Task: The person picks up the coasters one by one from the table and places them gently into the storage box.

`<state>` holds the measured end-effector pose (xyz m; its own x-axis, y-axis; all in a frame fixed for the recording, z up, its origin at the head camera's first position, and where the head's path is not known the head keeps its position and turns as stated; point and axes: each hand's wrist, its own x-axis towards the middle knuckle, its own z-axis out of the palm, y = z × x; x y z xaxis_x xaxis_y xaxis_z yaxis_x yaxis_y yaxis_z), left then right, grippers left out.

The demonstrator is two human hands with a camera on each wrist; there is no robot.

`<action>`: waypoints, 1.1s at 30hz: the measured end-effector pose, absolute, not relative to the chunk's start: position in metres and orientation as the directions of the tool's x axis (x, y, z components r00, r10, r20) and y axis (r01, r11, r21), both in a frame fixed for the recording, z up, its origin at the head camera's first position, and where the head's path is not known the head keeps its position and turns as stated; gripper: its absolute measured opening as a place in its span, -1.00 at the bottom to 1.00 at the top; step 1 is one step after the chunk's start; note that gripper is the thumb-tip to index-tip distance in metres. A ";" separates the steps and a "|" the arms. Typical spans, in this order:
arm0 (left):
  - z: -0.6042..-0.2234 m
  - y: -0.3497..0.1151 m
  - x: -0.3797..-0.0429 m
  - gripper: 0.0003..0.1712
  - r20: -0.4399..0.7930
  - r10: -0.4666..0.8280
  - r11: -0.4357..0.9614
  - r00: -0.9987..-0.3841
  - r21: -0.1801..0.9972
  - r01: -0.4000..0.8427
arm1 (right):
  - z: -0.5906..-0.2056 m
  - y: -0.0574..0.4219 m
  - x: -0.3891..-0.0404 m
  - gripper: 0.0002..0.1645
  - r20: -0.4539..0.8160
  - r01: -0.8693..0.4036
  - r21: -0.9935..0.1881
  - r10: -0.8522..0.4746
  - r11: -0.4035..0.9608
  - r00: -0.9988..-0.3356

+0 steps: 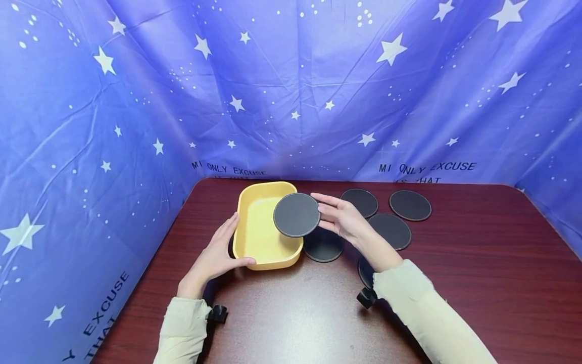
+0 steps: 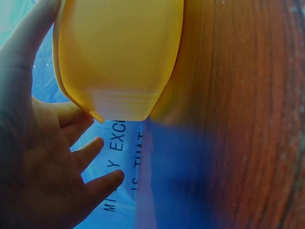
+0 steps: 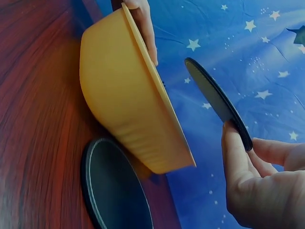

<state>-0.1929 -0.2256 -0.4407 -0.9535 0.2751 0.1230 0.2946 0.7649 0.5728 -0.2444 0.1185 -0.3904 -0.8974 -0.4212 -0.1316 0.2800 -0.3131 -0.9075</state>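
Note:
A yellow plastic box (image 1: 261, 260) with rounded corners stands open-topped on the table. Along its left side lies my left hand (image 1: 216, 253), holding it with the thumb at the near corner and the fingers against the side wall; in the left wrist view some of its fingers (image 2: 107, 183) stick out past the box. My right hand (image 1: 346, 220) pinches a round black coaster (image 1: 296, 215) by its edge, above the box's right rim. The right wrist view shows this coaster (image 3: 214, 93) tilted, between thumb and fingers. Another black coaster (image 1: 324, 247) lies beside the box's right wall.
Several more black coasters lie to the right on the dark red wooden table (image 1: 477, 273), among them one (image 1: 410, 205) at the far right and one (image 1: 392, 231) partly behind my right hand. A blue star-patterned curtain (image 1: 291, 101) rises behind the table and at its sides.

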 end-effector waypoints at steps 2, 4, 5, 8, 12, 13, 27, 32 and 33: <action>-0.441 -0.226 -0.193 0.41 0.125 0.276 0.766 -0.953 0.571 0.297 | -0.390 0.111 -0.245 -0.35 -0.132 0.282 -0.906 -0.423 -0.315 -0.896; -0.441 -0.227 -0.193 0.41 0.129 0.277 0.767 -0.952 0.568 0.300 | -0.389 0.104 -0.246 -0.35 -0.127 0.277 -0.908 -0.423 -0.315 -0.897; -0.441 -0.227 -0.193 0.41 0.131 0.277 0.767 -0.952 0.566 0.301 | -0.389 0.101 -0.247 -0.36 -0.125 0.274 -0.909 -0.422 -0.313 -0.898; -0.442 -0.228 -0.192 0.41 0.136 0.281 0.767 -0.950 0.563 0.307 | -0.389 0.091 -0.248 -0.36 -0.126 0.271 -0.912 -0.418 -0.309 -0.900; -0.442 -0.229 -0.191 0.41 0.139 0.285 0.763 -0.948 0.566 0.313 | -0.391 0.077 -0.250 -0.36 -0.133 0.268 -0.914 -0.400 -0.303 -0.907; -0.441 -0.230 -0.191 0.41 0.139 0.285 0.762 -0.948 0.568 0.312 | -0.391 0.073 -0.251 -0.36 -0.136 0.269 -0.913 -0.394 -0.305 -0.909; -0.439 -0.227 -0.193 0.40 0.140 0.291 0.755 -0.947 0.574 0.316 | -0.394 0.013 -0.260 -0.26 -0.243 0.310 -0.902 -0.240 -0.301 -0.940; -0.440 -0.226 -0.194 0.39 0.153 0.291 0.753 -0.944 0.573 0.325 | -0.399 -0.009 -0.265 -0.25 -0.249 0.282 -0.931 -0.162 -0.232 -0.955; -0.440 -0.226 -0.194 0.39 0.155 0.293 0.754 -0.943 0.569 0.328 | -0.400 -0.012 -0.265 -0.25 -0.248 0.276 -0.936 -0.151 -0.217 -0.957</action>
